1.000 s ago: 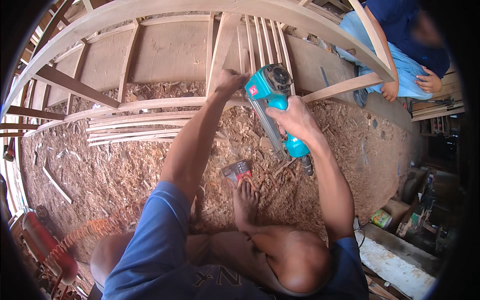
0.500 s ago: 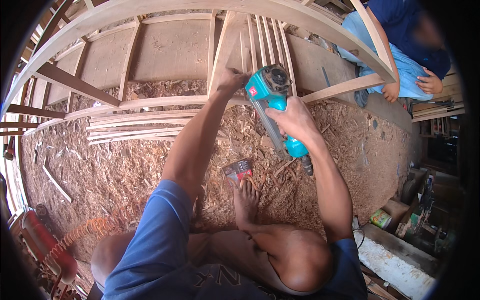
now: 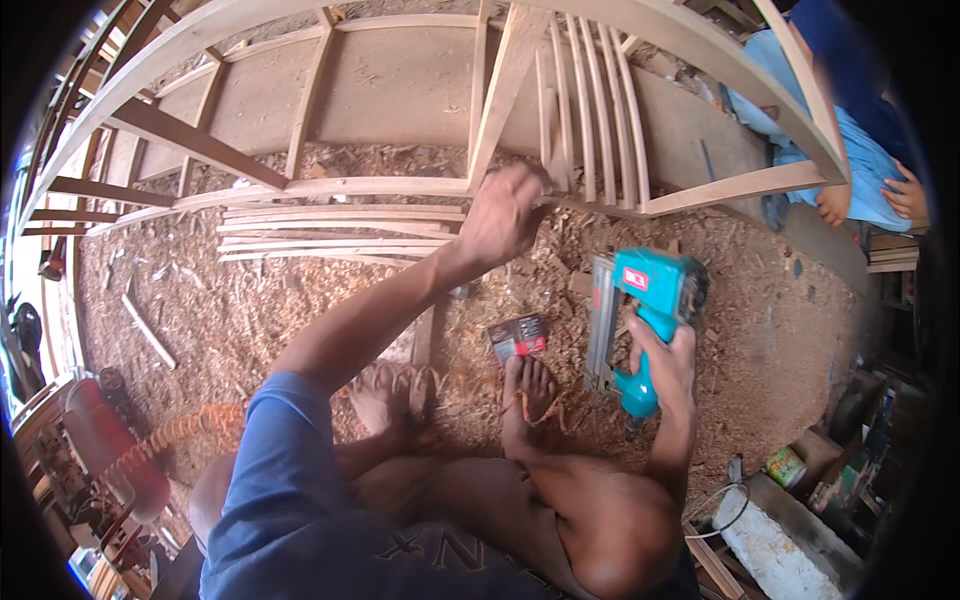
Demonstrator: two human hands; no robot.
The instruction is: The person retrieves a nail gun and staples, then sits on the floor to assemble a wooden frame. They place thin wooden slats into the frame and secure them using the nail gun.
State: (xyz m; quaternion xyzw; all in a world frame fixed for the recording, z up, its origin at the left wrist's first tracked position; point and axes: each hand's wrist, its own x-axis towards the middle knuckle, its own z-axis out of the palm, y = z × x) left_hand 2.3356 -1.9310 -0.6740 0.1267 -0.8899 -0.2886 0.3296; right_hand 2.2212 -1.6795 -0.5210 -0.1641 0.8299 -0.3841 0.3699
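My right hand point(image 3: 670, 362) is wrapped round the handle of a teal nail gun point(image 3: 662, 275), held over the shavings to the right of my feet and apart from the wooden frame point(image 3: 375, 187). My left hand point(image 3: 503, 215) is curled at the frame's near rail, by the foot of a slanted post point(image 3: 507, 90). Its fingers are bent and slightly blurred; what they grip, if anything, is hidden. Just beyond and to its right, several thin slats point(image 3: 607, 115) run side by side across the frame.
Loose wooden strips point(image 3: 335, 232) lie along the near rail. Wood shavings cover the floor point(image 3: 760, 330). A small dark-and-red box point(image 3: 518, 338) sits by my foot. An orange coiled hose point(image 3: 185, 432) runs beside a red tank point(image 3: 115, 450). Another person's hand point(image 3: 905, 192) shows at upper right.
The nail gun has come away from the slats, toward me and to the right, in my right hand. My left hand has moved nearer along the post to the rail. The view has shifted.
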